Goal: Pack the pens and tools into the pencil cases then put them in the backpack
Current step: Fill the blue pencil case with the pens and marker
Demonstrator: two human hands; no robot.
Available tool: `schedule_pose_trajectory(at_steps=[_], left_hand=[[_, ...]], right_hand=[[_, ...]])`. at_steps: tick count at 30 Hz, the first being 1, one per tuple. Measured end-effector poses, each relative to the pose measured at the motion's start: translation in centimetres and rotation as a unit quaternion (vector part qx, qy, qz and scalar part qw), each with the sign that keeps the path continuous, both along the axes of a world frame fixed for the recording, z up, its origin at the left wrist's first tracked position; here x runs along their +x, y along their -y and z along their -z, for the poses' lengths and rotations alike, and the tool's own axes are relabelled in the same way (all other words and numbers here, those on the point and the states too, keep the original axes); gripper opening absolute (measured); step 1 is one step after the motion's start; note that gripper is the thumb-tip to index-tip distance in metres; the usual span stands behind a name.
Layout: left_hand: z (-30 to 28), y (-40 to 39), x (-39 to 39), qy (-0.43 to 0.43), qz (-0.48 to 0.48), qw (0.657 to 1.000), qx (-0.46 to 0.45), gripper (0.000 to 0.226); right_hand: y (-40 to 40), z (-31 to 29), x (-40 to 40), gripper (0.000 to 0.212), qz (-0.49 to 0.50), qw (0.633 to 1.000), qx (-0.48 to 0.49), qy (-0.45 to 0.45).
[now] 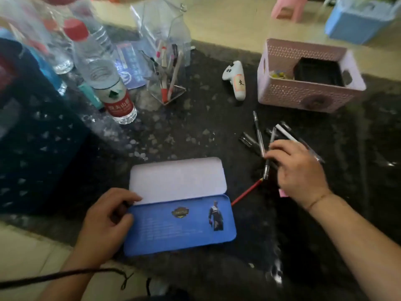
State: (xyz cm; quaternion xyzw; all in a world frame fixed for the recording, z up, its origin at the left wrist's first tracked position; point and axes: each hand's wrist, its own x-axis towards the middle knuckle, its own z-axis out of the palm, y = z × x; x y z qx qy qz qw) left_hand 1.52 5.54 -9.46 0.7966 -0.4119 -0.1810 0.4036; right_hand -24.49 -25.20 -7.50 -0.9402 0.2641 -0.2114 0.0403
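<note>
1. While my left hand (108, 218) steadies the blue pencil case (180, 227) at its left end, fingers curled over the edge by the hinge, the case lies open on the dark mat (195, 137) right in front of me, its pale lid (178, 179) folded back away from me. Nothing is in it yet, as far as I can see.

2. To the right, my right hand (301, 170) is down on the loose pens (271, 137), fingers bent over them. It seems to have hold of a dark pen (266, 168) that sticks out below my fingers, though blur keeps me from being sure how firm that hold is.

3. Just beside the case's right end lies a red pencil (246, 193), pointing up toward my right hand, untouched.

4. Farther back I see a pink basket (303, 94), a white controller (236, 80), a clear holder with more pens (167, 83) and a water bottle (104, 79). On my far left is something dark and blue, perhaps the backpack; I cannot tell.

5. I judge this the very start of packing: first pens being gathered. Next I must lift them together, turn them along the case's length and lay them flat inside.
</note>
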Motion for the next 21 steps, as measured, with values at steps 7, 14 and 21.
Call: schedule_pose_trajectory(at_steps=[7, 14, 21], left_hand=[[1.5, -1.5, -1.2, 0.061, 0.061, 0.993, -0.085, 0.031], [-1.0, -1.2, -3.8, 0.056, 0.023, 0.998, 0.036, 0.062], [-3.8, 0.6, -2.5, 0.157, 0.0, 0.985, 0.071, 0.058]], right_hand=[[-0.1, 0.0, -2.0, 0.026, -0.195, 0.937, -0.232, -0.173], [-1.5, -1.3, -2.8, 0.053, -0.169, 0.954, -0.129, -0.21], [-10.6, -5.7, -1.2, 0.008, 0.037, 0.948, 0.087, 0.303]])
